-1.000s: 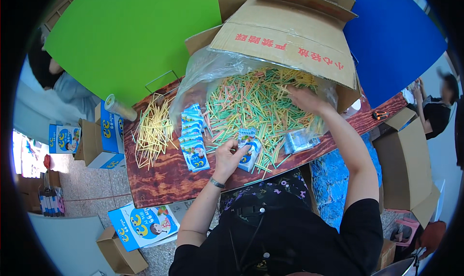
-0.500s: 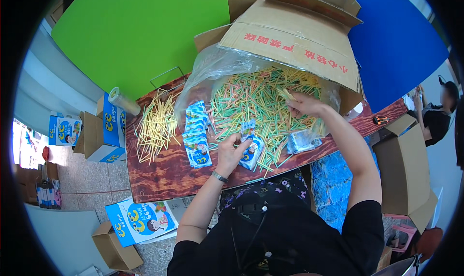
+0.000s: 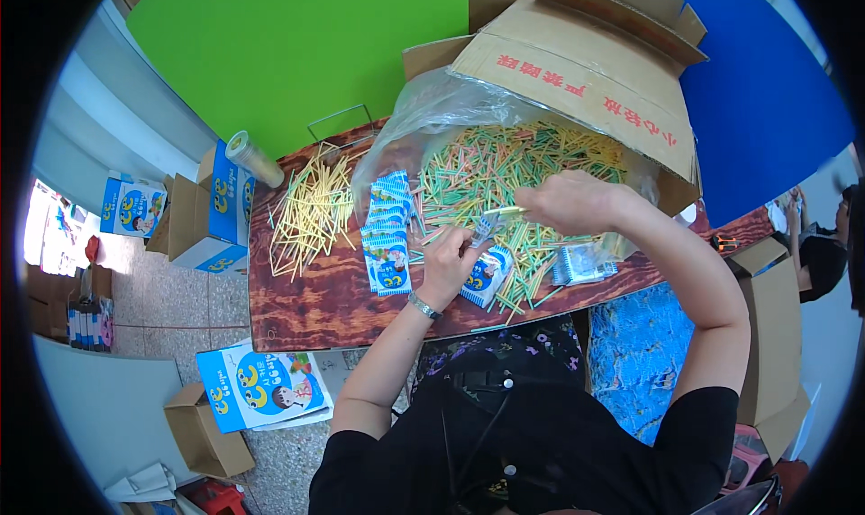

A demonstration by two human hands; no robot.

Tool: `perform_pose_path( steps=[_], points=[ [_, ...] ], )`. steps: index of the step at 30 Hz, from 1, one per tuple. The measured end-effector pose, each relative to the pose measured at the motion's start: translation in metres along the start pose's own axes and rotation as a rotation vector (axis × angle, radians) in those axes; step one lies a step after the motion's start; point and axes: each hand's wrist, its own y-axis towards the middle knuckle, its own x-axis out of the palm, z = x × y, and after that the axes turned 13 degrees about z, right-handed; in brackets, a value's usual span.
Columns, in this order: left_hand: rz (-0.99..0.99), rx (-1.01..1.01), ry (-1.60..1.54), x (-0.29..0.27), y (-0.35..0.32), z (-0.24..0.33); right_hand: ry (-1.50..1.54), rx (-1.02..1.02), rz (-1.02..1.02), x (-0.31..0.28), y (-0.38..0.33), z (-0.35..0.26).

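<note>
My left hand (image 3: 443, 267) pinches a small blue-and-white packet (image 3: 485, 230) upright over the table. In my right hand (image 3: 575, 201) are a few thin pale-yellow sticks (image 3: 510, 210), their ends at the packet's top; whether they are inside it I cannot tell. Beneath both hands spreads a heap of green, yellow and pink sticks (image 3: 478, 168), spilling from a plastic-lined cardboard box (image 3: 577, 60). Flat packets (image 3: 487, 279) lie just below my left hand. An overlapping row of similar packets (image 3: 387, 236) is to its left, and more packets (image 3: 586, 264) lie below my right forearm.
A pile of yellow sticks (image 3: 315, 200) lies at the left of the dark red wood-patterned table (image 3: 297, 317), near a clear cylinder (image 3: 255, 159). Green (image 3: 297, 46) and blue (image 3: 757, 91) panels stand behind. Cartons (image 3: 203, 222) flank the table; another person (image 3: 815, 245) is at far right.
My right hand has come left from the heap with yellow sticks to the packet in my left hand. That packet has tilted over to the right. The whole view has shifted slightly.
</note>
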Motion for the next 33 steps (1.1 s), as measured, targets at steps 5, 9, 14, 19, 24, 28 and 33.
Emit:
perform_pose_path(
  steps=[5, 9, 14, 19, 24, 28, 33],
  points=[
    [0.016, 0.055, -0.003, -0.005, 0.000, 0.003, -0.151, -0.003, 0.007, -0.001, 0.007, -0.001],
    [0.015, 0.136, 0.012, -0.005, 0.002, 0.001, -0.250, -0.050, -0.058, -0.003, 0.017, -0.013],
    [0.046, 0.283, 0.011, 0.001, 0.009, 0.001, -0.339, -0.078, -0.167, -0.007, 0.036, -0.036],
    [0.067, 0.232, -0.040, 0.008, 0.010, 0.001, -0.402, -0.134, -0.079, -0.010, 0.044, -0.041],
    [0.068, 0.157, -0.091, 0.010, 0.015, 0.005, -0.287, -0.182, 0.107, -0.027, 0.032, -0.033],
    [0.039, 0.065, -0.134, 0.012, 0.017, 0.005, -0.223, -0.178, 0.216, -0.026, 0.024, -0.025],
    [0.047, 0.017, -0.203, 0.018, 0.020, 0.005, -0.202, -0.254, 0.134, -0.030, 0.023, -0.021]
  ],
)
